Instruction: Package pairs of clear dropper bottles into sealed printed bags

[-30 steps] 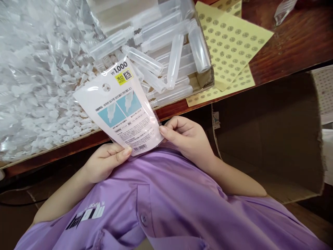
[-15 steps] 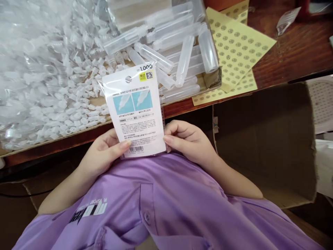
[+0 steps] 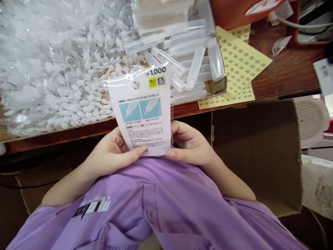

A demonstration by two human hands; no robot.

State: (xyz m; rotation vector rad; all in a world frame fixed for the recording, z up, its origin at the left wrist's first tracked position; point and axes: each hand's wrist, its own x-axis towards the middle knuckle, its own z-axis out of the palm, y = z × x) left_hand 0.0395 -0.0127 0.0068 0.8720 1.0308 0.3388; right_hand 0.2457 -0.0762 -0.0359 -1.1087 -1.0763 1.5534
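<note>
Between my hands stands a clear plastic packet (image 3: 142,114) with a white printed card, its top tipped away from me. The card shows a price of 1,000, a yellow label, two blue pictures and small text. My left hand (image 3: 117,151) pinches its lower left corner, the thumb lying over the barcode. At the lower right edge, my right hand (image 3: 188,144) grips it between thumb and bent fingers. What lies behind the card is hidden. Just beyond it, clear plastic tubes (image 3: 195,67) lie in a shallow cardboard tray (image 3: 218,89).
A big heap of small translucent nozzles and caps (image 3: 65,69) covers the left of the table. Yellow sticker sheets (image 3: 239,64) lie right of the tray, near a loose clear piece (image 3: 281,46). Below the table edge at right stands an open cardboard box (image 3: 255,156).
The packet has shifted slightly right in view and its print is sharper. My left thumb has slid further across the barcode. My right thumb sits lower at the corner. The camera view has shifted.
</note>
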